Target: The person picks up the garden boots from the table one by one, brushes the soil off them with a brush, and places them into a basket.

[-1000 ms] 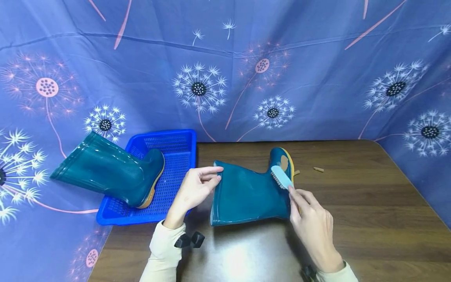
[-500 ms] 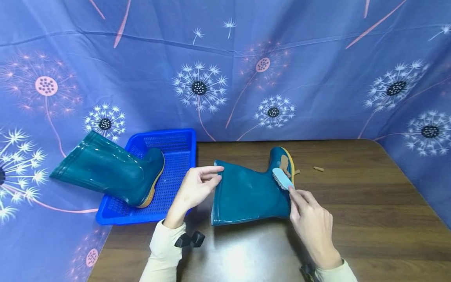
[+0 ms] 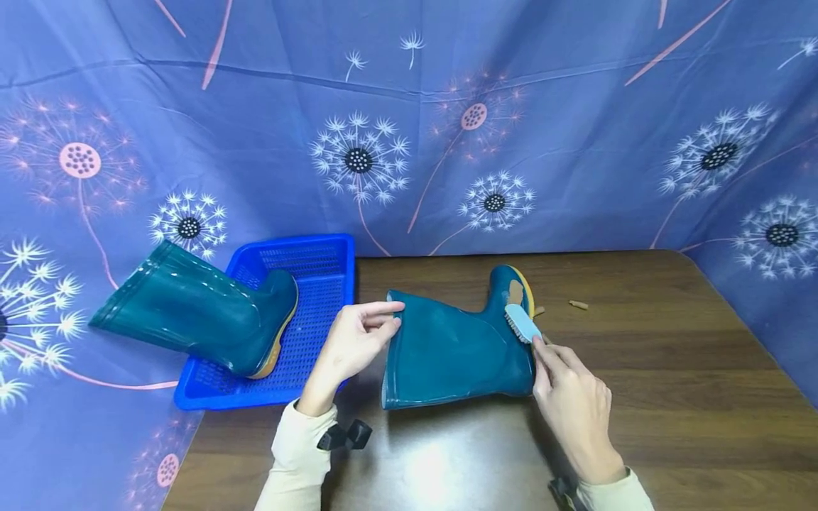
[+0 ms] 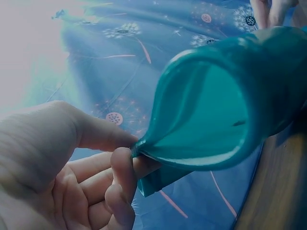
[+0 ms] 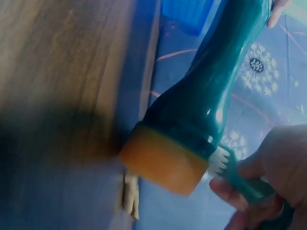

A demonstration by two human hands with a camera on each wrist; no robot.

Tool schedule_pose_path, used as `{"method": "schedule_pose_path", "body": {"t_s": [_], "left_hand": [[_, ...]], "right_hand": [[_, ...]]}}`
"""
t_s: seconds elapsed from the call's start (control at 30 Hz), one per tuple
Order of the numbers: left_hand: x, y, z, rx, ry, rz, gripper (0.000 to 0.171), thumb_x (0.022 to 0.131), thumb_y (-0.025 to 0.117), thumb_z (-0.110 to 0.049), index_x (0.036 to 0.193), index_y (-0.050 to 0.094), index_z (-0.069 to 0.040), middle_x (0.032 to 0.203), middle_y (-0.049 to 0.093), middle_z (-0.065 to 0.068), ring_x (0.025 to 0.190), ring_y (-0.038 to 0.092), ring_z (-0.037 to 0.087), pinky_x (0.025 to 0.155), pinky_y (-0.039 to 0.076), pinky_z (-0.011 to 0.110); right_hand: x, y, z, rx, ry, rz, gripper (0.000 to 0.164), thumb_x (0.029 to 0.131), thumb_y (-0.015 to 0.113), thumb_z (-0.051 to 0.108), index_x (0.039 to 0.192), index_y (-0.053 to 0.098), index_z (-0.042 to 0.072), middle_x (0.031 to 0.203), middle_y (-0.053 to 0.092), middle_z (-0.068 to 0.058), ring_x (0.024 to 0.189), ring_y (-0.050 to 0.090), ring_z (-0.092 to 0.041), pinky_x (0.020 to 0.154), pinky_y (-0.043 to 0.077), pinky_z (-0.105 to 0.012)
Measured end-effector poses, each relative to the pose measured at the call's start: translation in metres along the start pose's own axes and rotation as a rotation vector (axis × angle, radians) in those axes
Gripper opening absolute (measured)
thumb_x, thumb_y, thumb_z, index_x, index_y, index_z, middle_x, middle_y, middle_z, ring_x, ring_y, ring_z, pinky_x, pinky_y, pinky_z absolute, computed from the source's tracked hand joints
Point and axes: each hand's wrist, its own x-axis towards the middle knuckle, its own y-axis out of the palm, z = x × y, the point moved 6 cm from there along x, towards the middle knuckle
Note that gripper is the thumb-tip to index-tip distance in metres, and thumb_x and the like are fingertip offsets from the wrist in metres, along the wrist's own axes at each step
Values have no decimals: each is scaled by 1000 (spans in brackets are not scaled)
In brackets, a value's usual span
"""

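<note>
Where we find the blue basket (image 3: pixel 322 301), at eight o'clock, the first boot (image 3: pixel 204 319) lies across it, partly over the edge, its mouth toward ten o'clock and its toe toward twelve. Next we come to the left hand (image 3: pixel 354 344), which pinches the rim of the second boot (image 3: pixel 447 348) between thumb and fingers, at that boot's ten o'clock. The second boot lies on its side on the table (image 3: pixel 671 383), at five o'clock from our centre, mouth toward nine, toe toward twelve, yellow sole toward three. Near its toe we see a tan patch (image 3: pixel 515 292); at the patch's six o'clock, the brush (image 3: pixel 522 323) has its bristles against the foot. At the brush's five o'clock, the right hand (image 3: pixel 575 408) pinches the handle. Farther right, two tan bits (image 3: pixel 579 304) lie toward three o'clock from the sole, one just beside it.
</note>
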Motion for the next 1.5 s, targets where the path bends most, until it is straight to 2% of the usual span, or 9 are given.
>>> {"method": "schedule_pose_path", "body": {"t_s": [0.2, 0.3, 0.43, 0.63, 0.83, 1.07, 1.27, 1.37, 1.5], "left_hand": [[0, 1, -1, -20, -28, -44, 34, 94, 81, -18, 127, 79, -13, 116, 81, 14, 96, 80, 21, 78, 63, 33], [1, 2, -1, -33, -33, -58, 34, 93, 80, -14, 127, 79, -13, 116, 81, 13, 100, 81, 24, 84, 65, 38], [1, 2, -3, -26, -18, -72, 32, 95, 78, -13, 127, 79, -14, 115, 81, 12, 101, 81, 23, 83, 64, 36], [0, -3, 0, -23, -15, -110, 30, 96, 76, -12, 126, 80, -13, 112, 82, 11, 96, 81, 20, 77, 61, 26], [0, -4, 1, -14, -20, -111, 30, 96, 76, -13, 126, 80, -14, 112, 82, 10, 96, 81, 19, 74, 59, 25], [2, -4, 0, -7, -17, -120, 30, 96, 76, -14, 125, 80, -16, 109, 83, 7, 84, 78, 12, 67, 55, 24], [2, -5, 0, -4, -11, -135, 30, 95, 76, -13, 125, 80, -13, 108, 83, 9, 87, 80, 15, 69, 57, 24], [2, -5, 1, -1, -10, -136, 30, 95, 76, -12, 124, 80, -13, 107, 83, 9, 90, 81, 17, 71, 59, 24], [1, -5, 1, 12, -13, -141, 30, 94, 77, -12, 124, 81, -14, 107, 83, 9, 89, 81, 17, 72, 59, 25]], "right_hand": [[3, -9, -18, -58, 170, 10, 26, 98, 69, 11, 121, 81, 11, 107, 79, -16, 72, 70, -55, 43, 37, -53], [5, -11, -18, -21, 112, -3, 26, 96, 71, 9, 120, 81, 8, 105, 79, -17, 68, 71, -49, 43, 40, -52], [9, -9, -9, 38, -9, 18, 24, 94, 74, 7, 117, 82, 6, 102, 79, -16, 66, 73, -38, 46, 46, -51], [23, -4, 0, 76, -131, 42, 25, 92, 75, 5, 116, 83, 7, 103, 80, -12, 62, 70, -27, 45, 41, -39], [30, 8, -1, 89, -239, 118, 31, 91, 76, 4, 120, 82, 11, 109, 78, -8, 59, 64, -18, 45, 39, -31], [29, 13, -17, 56, -197, 132, 35, 87, 72, 1, 118, 83, 13, 110, 79, -8, 57, 63, -22, 44, 35, -31], [31, 10, -17, 47, -166, 63, 32, 88, 72, 4, 117, 83, 12, 111, 78, -11, 50, 56, -24, 43, 33, -33], [30, 11, -13, 73, -171, 55, 30, 89, 74, 4, 117, 83, 10, 110, 78, -11, 53, 60, -24, 44, 35, -33], [28, 15, -11, 91, -180, 101, 30, 90, 75, 4, 117, 83, 11, 110, 79, -9, 64, 70, -26, 45, 40, -34]]}}
